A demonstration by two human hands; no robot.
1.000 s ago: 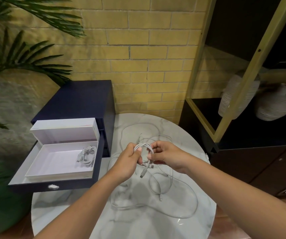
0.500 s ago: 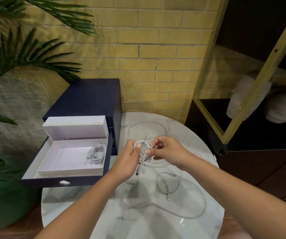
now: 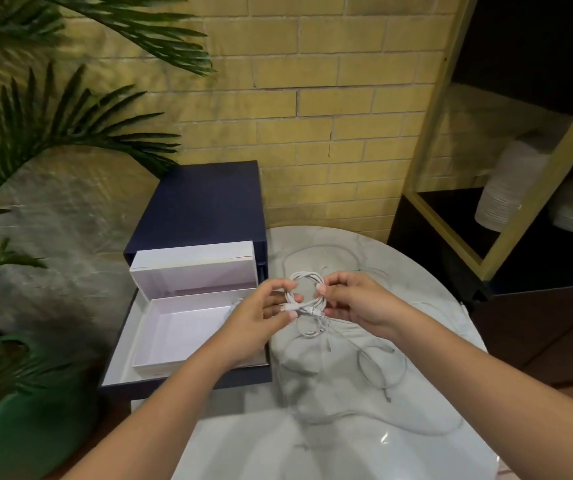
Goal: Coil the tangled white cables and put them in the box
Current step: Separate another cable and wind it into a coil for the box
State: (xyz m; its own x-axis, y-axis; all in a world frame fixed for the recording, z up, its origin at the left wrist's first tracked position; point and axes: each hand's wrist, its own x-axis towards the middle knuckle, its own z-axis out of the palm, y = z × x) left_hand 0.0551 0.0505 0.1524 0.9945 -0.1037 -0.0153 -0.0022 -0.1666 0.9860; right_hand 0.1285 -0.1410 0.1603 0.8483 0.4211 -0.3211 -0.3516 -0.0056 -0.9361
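Since a second ago, the coil (image 3: 307,284) has shifted toward the box (image 3: 181,327). Left hand (image 3: 261,317) and right hand (image 3: 357,306) grip it by pinch, above the table (image 3: 312,445). Judged ready for boxing; loose cables (image 3: 382,370) remain.

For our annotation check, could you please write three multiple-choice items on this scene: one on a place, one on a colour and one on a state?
1. Where does the open white box sit? A. in the pulled-out drawer of the navy cabinet B. on the marble table C. on the floor
2. What colour is the plant pot? A. red B. green C. white
3. How is the coiled cable held? A. lying free on the table B. by one hand alone C. pinched between both hands
Answers: 1 A, the box lies inside the drawer. 2 B, the pot is plainly green. 3 C, the left hand and the right hand each pinch a side of the coil.
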